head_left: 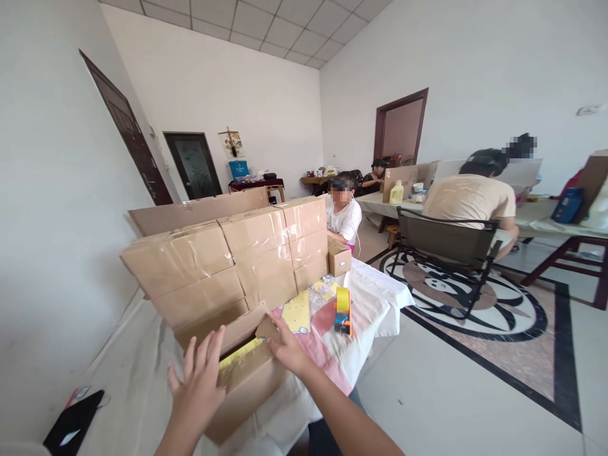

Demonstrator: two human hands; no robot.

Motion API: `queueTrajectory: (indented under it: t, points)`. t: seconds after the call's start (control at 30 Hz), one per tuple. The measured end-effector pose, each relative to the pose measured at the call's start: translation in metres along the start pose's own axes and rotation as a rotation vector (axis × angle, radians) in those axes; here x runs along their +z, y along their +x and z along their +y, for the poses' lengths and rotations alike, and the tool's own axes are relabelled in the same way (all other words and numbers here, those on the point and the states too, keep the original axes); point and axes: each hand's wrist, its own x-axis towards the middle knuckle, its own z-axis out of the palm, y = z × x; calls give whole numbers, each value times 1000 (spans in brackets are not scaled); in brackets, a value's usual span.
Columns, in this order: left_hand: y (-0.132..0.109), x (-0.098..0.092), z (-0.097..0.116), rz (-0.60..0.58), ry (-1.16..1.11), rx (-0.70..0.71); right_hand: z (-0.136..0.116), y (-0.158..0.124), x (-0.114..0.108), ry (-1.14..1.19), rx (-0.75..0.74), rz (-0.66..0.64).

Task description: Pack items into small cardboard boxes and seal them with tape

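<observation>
In front of me stands a cardboard box with its top partly unfolded. Something yellow shows inside it; what it is I cannot make out. The long far flap is raised. My left hand is at the box's left end, fingers stretched out and spread, holding nothing. At the right end, my right hand has thumb and fingers on the small end flap, which is bent up. Beyond that hand a tape dispenser with a yellow roll rests on the cloth.
Stacked taped cartons form a wall behind the box. A small carton stands at their right. The table has a patterned cloth. A black flat object lies far left. A person sits opposite; others work at tables on the right.
</observation>
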Motion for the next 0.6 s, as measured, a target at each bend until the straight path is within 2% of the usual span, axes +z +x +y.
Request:
queueTrajectory:
  t: [0.13, 0.3, 0.5, 0.6]
  points:
    - [-5, -8, 9, -22, 162, 50, -3, -1, 0, 10, 27, 0]
    - [-17, 5, 3, -215, 161, 171, -10, 0, 2, 41, 104, 34]
    - [-31, 16, 26, -146, 349, 213, -13, -7, 7, 95, 142, 104]
    - [-31, 18, 35, -159, 440, 199, -15, -9, 8, 121, 187, 126]
